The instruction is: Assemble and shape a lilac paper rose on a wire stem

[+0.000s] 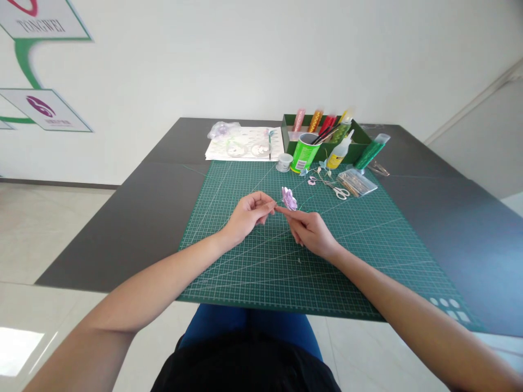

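A pale purple artificial flower [289, 199] stands up just behind the index finger of my right hand [311, 230]. My right hand is closed, with the index finger reaching left and the other fingers curled beneath; it seems to hold the flower from below, though the stem is hidden. My left hand [252, 213] is closed in a pinch, thumb against index finger. Its fingertips meet the tip of my right index finger, and whatever is between them is too small to make out. Both hands are above the green cutting mat [245, 277].
Behind the hands stand a green can [304, 154], a glue bottle [340, 151] and a dark green box [289, 142] with glitter tubes. White-handled scissors [340, 193], a clear case [357, 182] and a small round container [284, 162] lie nearer. Painted paper [245, 144] is at back left.
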### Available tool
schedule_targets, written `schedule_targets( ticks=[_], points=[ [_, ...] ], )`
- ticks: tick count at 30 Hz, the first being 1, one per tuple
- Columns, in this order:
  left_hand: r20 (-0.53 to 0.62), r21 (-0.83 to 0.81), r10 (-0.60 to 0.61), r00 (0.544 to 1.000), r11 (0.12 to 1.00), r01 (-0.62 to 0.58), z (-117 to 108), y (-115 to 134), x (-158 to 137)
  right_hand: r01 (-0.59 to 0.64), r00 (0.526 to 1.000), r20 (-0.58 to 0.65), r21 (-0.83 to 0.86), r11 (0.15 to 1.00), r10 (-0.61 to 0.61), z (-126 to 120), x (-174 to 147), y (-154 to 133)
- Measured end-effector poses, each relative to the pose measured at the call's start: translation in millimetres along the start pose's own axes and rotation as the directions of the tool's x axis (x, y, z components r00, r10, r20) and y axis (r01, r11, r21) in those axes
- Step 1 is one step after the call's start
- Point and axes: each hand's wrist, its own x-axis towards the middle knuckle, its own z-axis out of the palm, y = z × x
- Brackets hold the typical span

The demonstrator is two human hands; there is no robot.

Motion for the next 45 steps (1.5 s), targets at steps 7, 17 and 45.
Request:
schedule_targets(
  ticks=[7, 17, 45],
  points=[
    [0.065, -0.076, -0.079, 0.995, 0.994, 0.083, 2, 3, -3, 0.04, 0.999, -0.015, -0.188, 0.981, -0.043, 0, -1, -1],
    [0.214, -0.202, -0.193, 0.958, 0.95, 0.236, 9, 6, -6, 0.081, 0.988, -0.1, -0.311, 0.947, -0.117, -6, 2, 6],
    [-0.008, 0.535, 0.212, 0.977, 0.826, -0.175, -9, 1, 1, 0.269, 0.956, 0.188, -0.275, 0.923, -0.223, -3, -8, -12]
  ],
)
